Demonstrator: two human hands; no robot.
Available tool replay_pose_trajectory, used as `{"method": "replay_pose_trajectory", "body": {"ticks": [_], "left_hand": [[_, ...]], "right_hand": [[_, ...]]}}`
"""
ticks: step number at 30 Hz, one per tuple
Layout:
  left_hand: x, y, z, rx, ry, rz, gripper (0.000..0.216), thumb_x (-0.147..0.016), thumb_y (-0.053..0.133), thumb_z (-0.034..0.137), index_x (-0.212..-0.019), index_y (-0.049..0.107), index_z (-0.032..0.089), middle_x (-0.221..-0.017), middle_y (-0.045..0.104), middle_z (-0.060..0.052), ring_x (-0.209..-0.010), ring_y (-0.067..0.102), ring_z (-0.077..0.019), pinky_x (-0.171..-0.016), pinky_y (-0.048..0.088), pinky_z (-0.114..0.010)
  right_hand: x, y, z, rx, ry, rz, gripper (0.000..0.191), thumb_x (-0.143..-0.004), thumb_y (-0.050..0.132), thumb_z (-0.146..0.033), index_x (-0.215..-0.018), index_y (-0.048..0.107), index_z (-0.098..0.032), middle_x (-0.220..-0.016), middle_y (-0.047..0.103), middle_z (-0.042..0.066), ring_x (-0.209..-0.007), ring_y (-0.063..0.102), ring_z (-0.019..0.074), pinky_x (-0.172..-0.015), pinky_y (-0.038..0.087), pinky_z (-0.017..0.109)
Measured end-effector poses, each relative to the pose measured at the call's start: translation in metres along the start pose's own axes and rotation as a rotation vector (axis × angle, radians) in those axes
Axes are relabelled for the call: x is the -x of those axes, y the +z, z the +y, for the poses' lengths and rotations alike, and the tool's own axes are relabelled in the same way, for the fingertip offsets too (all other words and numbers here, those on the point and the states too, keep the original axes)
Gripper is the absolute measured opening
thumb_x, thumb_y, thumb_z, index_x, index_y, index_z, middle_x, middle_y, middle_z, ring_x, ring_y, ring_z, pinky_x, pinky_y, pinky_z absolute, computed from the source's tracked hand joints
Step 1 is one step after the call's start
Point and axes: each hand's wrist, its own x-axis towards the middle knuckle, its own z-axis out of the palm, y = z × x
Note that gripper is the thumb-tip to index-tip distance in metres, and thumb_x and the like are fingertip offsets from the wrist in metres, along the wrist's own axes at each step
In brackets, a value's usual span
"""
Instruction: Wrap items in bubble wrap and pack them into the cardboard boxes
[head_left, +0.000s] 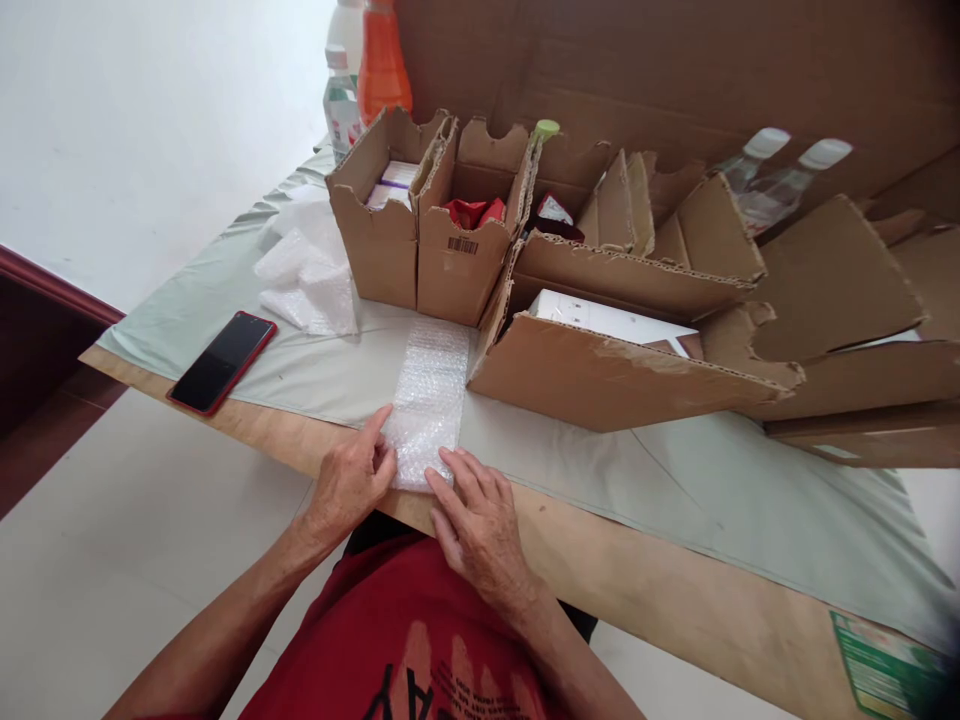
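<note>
A narrow strip of clear bubble wrap (431, 400) lies flat near the table's front edge, its far end close to the cardboard bins. At the strip's left edge is my left hand (354, 475), index finger stretched forward and thumb apart from it, the other fingers curled under. My right hand (480, 525) rests its fingertips on the near right corner of the wrap, fingers extended and slightly spread. Neither hand grips the wrap. More crumpled bubble wrap (311, 265) lies to the left of the bins.
A black phone with a red case (223, 362) lies at the left. Several cardboard bins (379, 245) stand across the back; a white box (600, 318) sits in the front one. Bottles (382, 65) stand behind them. A green printed sheet (885, 660) is at the right front edge.
</note>
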Motion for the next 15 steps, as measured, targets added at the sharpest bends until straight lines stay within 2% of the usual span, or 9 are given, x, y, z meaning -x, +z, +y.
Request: {"method": "replay_pose_trajectory", "body": {"ticks": [2,4,7,9,12,15], "left_hand": [[0.001,-0.001,-0.001,-0.002,0.022,0.008,0.054,-0.09,0.054,0.022,-0.143,0.051,0.018,-0.077,0.068,0.002,-0.067,0.066,-0.0171,-0.069,0.053,-0.029],[0.003,-0.005,0.0,-0.009,0.099,0.068,0.05,-0.092,0.056,0.024,-0.141,0.053,0.018,-0.091,0.07,-0.003,-0.082,0.069,-0.02,-0.078,0.055,-0.031],[0.012,-0.013,0.001,-0.029,0.325,0.131,0.047,-0.092,0.063,0.028,-0.138,0.055,0.018,-0.126,0.064,-0.015,-0.119,0.062,-0.0291,-0.103,0.05,-0.043],[0.02,-0.016,0.001,-0.027,0.465,0.082,0.045,-0.092,0.063,0.023,-0.136,0.056,0.019,-0.132,0.063,-0.015,-0.127,0.057,-0.0315,-0.109,0.046,-0.048],[0.029,-0.017,0.0,0.02,0.518,0.022,0.038,-0.093,0.058,0.013,-0.131,0.059,0.02,-0.11,0.073,-0.01,-0.106,0.067,-0.0258,-0.093,0.052,-0.042],[0.029,-0.013,-0.002,0.1,0.411,0.005,0.034,-0.095,0.056,0.014,-0.129,0.06,0.019,-0.097,0.075,-0.006,-0.083,0.068,-0.0196,-0.077,0.055,-0.033]], "right_hand": [[-0.001,0.003,0.002,-0.004,-0.014,-0.014,0.036,-0.094,0.054,-0.012,-0.128,0.064,-0.02,-0.143,0.062,0.014,-0.137,0.051,0.0303,-0.104,0.041,0.048],[-0.001,0.005,0.005,-0.021,-0.019,-0.014,0.033,-0.095,0.053,-0.01,-0.123,0.066,-0.02,-0.139,0.065,0.013,-0.134,0.053,0.0286,-0.103,0.04,0.047],[-0.002,0.005,0.008,-0.056,-0.024,0.01,0.033,-0.095,0.051,-0.007,-0.12,0.068,-0.02,-0.132,0.07,0.011,-0.127,0.058,0.0268,-0.1,0.041,0.045],[-0.004,0.003,0.008,-0.099,-0.026,0.031,0.034,-0.095,0.049,-0.005,-0.118,0.068,-0.019,-0.124,0.074,0.011,-0.12,0.062,0.0255,-0.097,0.043,0.044],[-0.008,-0.002,0.009,-0.207,0.028,0.045,0.026,-0.098,0.048,-0.009,-0.111,0.069,-0.019,-0.103,0.078,0.007,-0.096,0.068,0.0218,-0.085,0.048,0.038],[-0.012,-0.009,0.008,-0.285,0.122,0.054,0.02,-0.101,0.05,-0.014,-0.11,0.068,-0.02,-0.096,0.078,0.005,-0.084,0.069,0.0185,-0.078,0.05,0.033]]}}
